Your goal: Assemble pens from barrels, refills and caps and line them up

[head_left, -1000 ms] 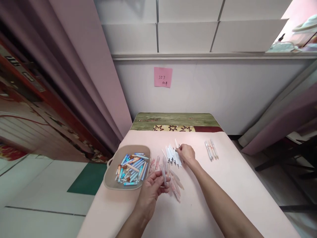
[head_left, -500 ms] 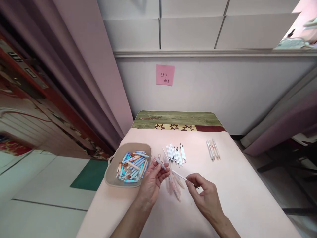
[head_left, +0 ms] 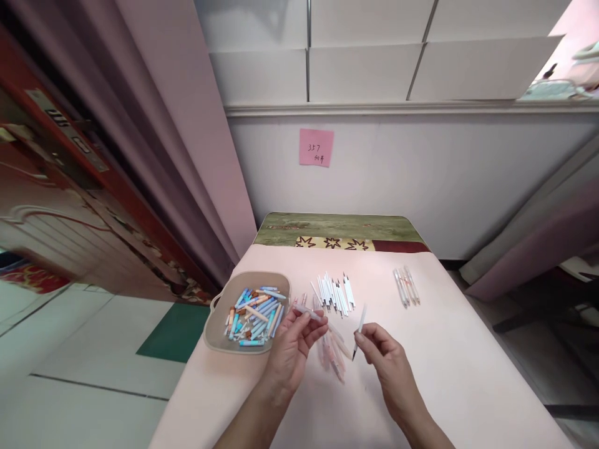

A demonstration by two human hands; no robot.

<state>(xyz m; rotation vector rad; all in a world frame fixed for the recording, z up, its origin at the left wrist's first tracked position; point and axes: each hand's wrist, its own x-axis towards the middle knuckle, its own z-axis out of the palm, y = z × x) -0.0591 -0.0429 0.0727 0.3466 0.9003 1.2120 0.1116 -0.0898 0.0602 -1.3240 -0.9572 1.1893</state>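
My left hand pinches a translucent pen barrel near the middle of the table. In my right hand is a white refill, held upright at a slant with its dark tip pointing down. Below and between the hands lie several pale pink pen barrels, partly hidden by my left hand. Farther back sits a pile of white refills with dark tips. Several clear pens lie side by side on the right.
At the left, a beige basket holds many blue, orange and white pen parts. The pink-covered table has a green patterned far edge. A pink note is on the wall behind.
My right hand has turned the refill from lying toward my left hand to nearly upright. My left hand still holds the barrel, now more level. The view has shifted slightly.
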